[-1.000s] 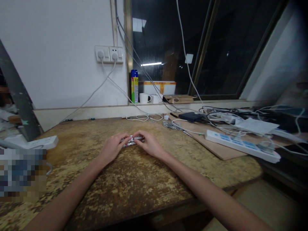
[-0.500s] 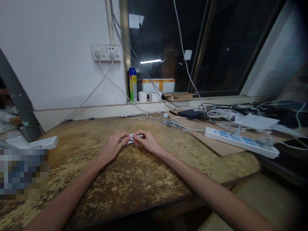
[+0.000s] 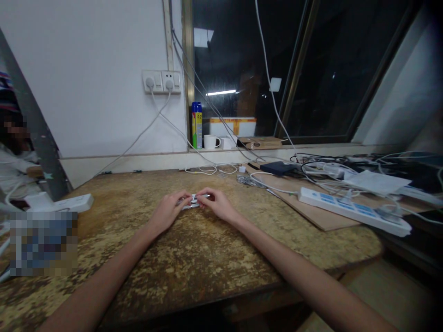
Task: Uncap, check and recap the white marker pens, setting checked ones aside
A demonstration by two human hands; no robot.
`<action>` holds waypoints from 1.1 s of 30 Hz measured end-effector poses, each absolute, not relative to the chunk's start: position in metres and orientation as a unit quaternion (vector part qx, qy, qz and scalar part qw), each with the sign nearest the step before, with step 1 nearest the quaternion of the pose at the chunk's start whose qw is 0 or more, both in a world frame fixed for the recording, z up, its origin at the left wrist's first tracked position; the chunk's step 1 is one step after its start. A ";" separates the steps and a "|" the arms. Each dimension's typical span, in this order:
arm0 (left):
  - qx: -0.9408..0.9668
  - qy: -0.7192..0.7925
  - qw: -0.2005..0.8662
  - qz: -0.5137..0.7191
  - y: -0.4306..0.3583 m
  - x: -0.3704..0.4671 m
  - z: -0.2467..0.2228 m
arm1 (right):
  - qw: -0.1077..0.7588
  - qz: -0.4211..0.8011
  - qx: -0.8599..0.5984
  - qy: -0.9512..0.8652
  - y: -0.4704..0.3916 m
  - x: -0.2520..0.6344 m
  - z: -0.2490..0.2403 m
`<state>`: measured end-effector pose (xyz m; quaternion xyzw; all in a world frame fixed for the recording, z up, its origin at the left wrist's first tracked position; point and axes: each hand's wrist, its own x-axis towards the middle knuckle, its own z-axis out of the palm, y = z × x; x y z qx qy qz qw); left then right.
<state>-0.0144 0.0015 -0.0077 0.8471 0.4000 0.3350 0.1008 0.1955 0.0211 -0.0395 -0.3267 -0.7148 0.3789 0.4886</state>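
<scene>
Both my hands meet over the middle of the worn wooden table (image 3: 173, 276). Between them are slim white and silver pen-like sticks (image 3: 194, 201), lying side by side, too small to identify surely. My left hand (image 3: 169, 210) has its thumb and fingers closed on their left end. At the right end, my right hand (image 3: 218, 206) pinches the upper stick with thumb and forefinger, and its other fingers curl beneath. The fingers hide parts of the sticks, so I cannot tell how they join.
A white power strip (image 3: 353, 210) lies on a brown board (image 3: 321, 221) at right, among tangled cables. Another strip (image 3: 74, 203) is at left, beside a blurred-out patch. A spray can (image 3: 196, 127) and a white mug (image 3: 210, 141) stand on the sill. A person (image 3: 15, 152) is at far left.
The whole view has shifted, so everything appears slightly further right and a little lower. Both hands stay on the sticks; slightly more of the sticks shows between the fingers.
</scene>
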 end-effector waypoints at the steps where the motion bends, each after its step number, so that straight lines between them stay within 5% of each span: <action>1: 0.847 0.396 0.102 0.339 0.002 -0.014 -0.008 | 0.494 0.374 -0.321 -0.716 0.021 0.196 -0.038; 26: 0.831 0.391 0.095 0.384 0.009 -0.023 -0.010 | 0.623 0.344 -0.383 -0.589 0.039 0.227 -0.030; 33: 0.841 0.384 0.084 0.372 0.007 -0.019 -0.009 | 0.523 0.312 -0.406 -0.682 0.039 0.215 -0.043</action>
